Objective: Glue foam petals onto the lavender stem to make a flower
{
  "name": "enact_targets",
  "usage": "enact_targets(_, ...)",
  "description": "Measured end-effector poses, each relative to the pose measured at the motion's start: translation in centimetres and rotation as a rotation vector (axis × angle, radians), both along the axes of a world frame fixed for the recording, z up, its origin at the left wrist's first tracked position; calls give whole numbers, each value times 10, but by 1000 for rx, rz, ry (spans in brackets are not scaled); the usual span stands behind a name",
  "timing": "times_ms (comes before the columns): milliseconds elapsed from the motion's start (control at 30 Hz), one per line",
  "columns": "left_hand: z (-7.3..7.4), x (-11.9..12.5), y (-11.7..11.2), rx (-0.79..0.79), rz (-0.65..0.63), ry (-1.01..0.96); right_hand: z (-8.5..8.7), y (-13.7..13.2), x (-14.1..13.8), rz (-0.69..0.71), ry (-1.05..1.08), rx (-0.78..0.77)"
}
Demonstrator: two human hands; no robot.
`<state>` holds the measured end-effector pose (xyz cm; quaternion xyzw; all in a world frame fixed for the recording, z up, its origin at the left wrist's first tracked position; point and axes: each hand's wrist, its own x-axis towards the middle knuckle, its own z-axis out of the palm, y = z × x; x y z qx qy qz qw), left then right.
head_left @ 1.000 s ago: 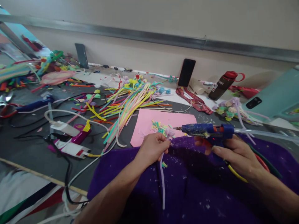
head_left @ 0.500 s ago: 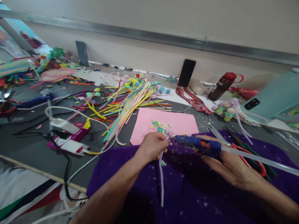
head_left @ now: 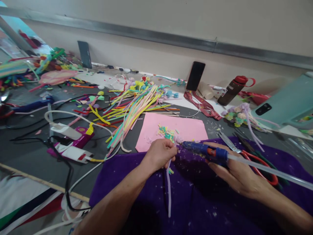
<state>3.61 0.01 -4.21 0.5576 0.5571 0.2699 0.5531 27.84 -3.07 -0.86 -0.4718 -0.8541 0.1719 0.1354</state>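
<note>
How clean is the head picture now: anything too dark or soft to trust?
Head view: the purple fabric sinks to near-black at bottom centre; head view: the glue gun has a tip too small and soft to tell whether it touches anything; head view: the far-left clutter looks blurred and stretched.
</note>
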Motion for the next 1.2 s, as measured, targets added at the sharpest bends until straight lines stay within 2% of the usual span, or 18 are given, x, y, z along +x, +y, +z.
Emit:
enact_targets(333, 1, 2, -1, 1, -1, -8, -6, 0, 2, 4, 16, 15)
enact_targets(567, 1, 1, -1, 3, -9, 1, 1, -1, -2, 8, -16, -7)
enact_targets(867, 3, 1, -2, 2, 5, 0, 0, -5, -2, 4, -49, 81)
enact_targets(1067, 3, 1, -1, 0, 10, 15, 3, -3, 2, -3, 47, 41)
enact_targets(1200, 4, 1, -1, 1, 13, 11, 2, 4, 7, -101, 222, 23)
